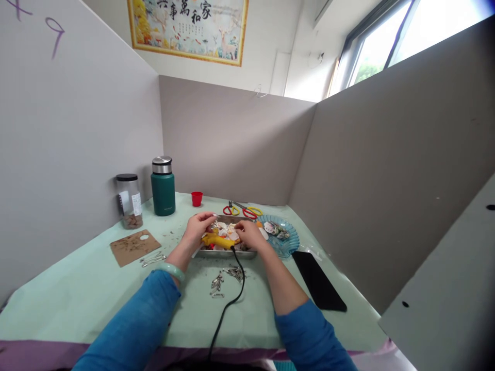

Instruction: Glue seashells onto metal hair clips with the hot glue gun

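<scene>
My left hand is over the left end of a metal tray, thumb and fingers pinched on something small and pale that I cannot make out. Over the tray's right side, my right hand has its fingers bent together among small white and coloured pieces; whatever they hold is hidden. Between both hands a yellow glue gun lies across the tray, its black cord running toward me. Metal safety pins lie in small piles in front of the tray.
Behind the tray lie scissors and a red cup. A blue plate with small pieces and a black flat slab are at right. Leftward are a green flask, a jar and stained cardboard. Partitions enclose the table.
</scene>
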`<state>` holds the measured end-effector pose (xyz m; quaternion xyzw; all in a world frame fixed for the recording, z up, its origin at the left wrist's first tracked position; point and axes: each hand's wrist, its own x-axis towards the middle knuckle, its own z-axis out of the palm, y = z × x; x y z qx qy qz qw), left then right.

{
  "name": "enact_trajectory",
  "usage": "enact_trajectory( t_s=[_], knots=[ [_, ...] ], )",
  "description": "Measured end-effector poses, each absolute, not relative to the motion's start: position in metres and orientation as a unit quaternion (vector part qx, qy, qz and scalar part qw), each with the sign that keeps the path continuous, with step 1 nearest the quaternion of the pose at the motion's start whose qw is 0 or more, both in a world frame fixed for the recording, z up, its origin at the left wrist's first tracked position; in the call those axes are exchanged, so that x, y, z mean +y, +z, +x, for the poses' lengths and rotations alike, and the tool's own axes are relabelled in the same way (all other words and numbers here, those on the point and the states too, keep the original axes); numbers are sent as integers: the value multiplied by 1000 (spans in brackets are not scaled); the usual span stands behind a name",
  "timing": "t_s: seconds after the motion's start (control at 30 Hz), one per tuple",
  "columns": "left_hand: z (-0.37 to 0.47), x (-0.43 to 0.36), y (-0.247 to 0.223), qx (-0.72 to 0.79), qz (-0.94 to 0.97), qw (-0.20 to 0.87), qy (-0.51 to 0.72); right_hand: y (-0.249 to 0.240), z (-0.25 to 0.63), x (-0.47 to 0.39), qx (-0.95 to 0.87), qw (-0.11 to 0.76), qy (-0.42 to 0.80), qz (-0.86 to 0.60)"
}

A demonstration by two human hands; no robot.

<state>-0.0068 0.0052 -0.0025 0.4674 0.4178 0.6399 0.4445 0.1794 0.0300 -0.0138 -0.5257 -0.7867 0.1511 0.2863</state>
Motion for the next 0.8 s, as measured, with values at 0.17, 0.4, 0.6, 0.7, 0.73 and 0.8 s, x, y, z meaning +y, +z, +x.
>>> enact_trajectory(
  t_s=[0.17,0.4,0.6,0.7,0.73,0.8],
  knots=[
    [-7,6,-4,409,482,454,628,-8,177,22,-613,511,488,-354],
    [-3,5,-4,406,498,457,615,-1,166,9,-554,535,584,-257],
    [-1,4,-4,404,495,458,618,-3,164,10,-556,540,576,-259],
    [1,4,-5,399,495,457,622,-5,159,11,-574,558,514,-307],
    [1,4,-5,396,494,457,624,-6,158,11,-582,563,492,-319],
    [3,5,-6,392,492,457,628,-7,155,12,-598,571,456,-329]
  ],
)
